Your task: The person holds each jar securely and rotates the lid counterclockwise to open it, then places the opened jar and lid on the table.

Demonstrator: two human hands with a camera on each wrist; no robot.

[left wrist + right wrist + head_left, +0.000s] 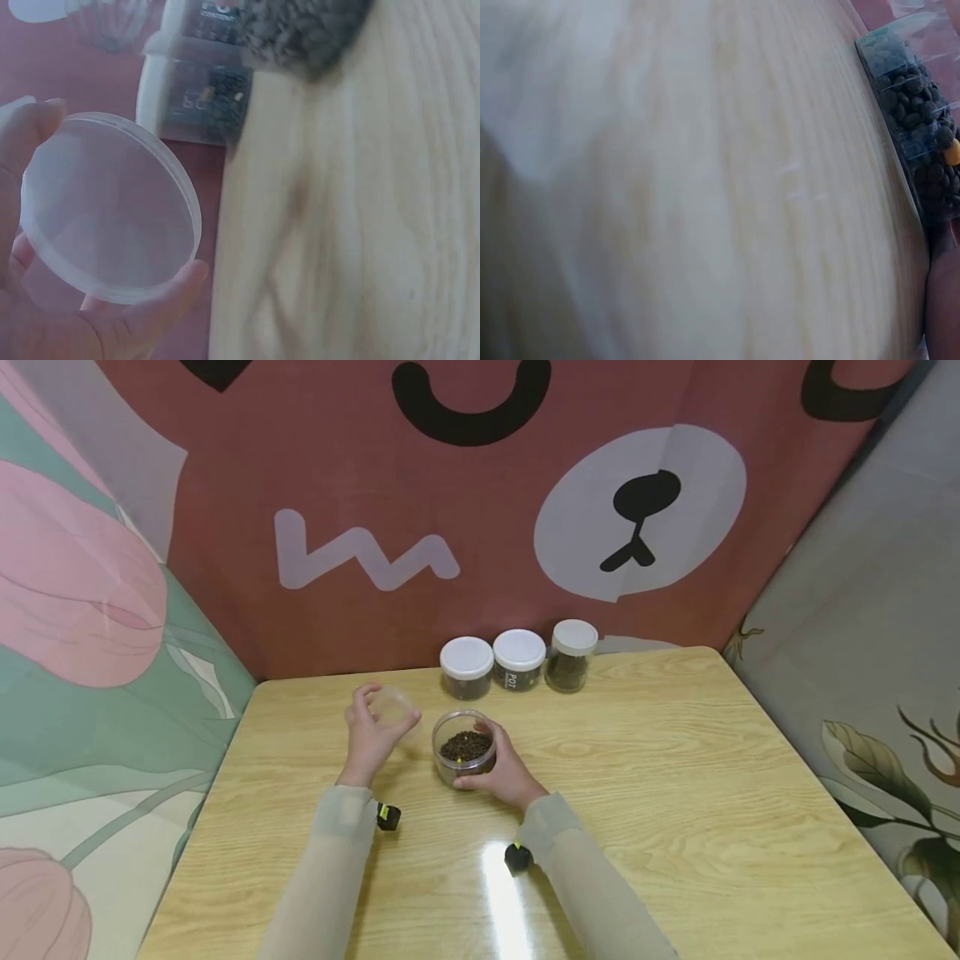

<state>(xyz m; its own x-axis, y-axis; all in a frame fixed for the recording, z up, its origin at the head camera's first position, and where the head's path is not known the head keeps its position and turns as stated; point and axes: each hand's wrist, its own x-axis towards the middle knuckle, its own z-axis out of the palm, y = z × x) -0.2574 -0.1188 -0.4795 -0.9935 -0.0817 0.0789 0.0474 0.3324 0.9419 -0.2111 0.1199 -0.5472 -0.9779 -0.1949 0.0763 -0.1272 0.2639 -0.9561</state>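
Note:
My left hand (369, 733) holds a translucent round lid (392, 705) by its rim, raised over the left part of the table. In the left wrist view the lid (112, 210) sits between thumb and fingers, its flat face toward the camera. My right hand (510, 768) grips the side of a clear, lidless jar (465, 768) that stands on the table. Dark brown pellets (467, 746) fill its lower part, with a small yellow bit among them. The right wrist view shows the dark pellets (915, 105) through the jar's wall at the right edge.
Behind the open jar stand three white-lidded jars with dark contents: a left one (467, 668), a middle one (519, 660) with lettering, and a taller right one (572, 657). The wood-grain table (675, 793) meets a red printed cloth (360, 627) at the back.

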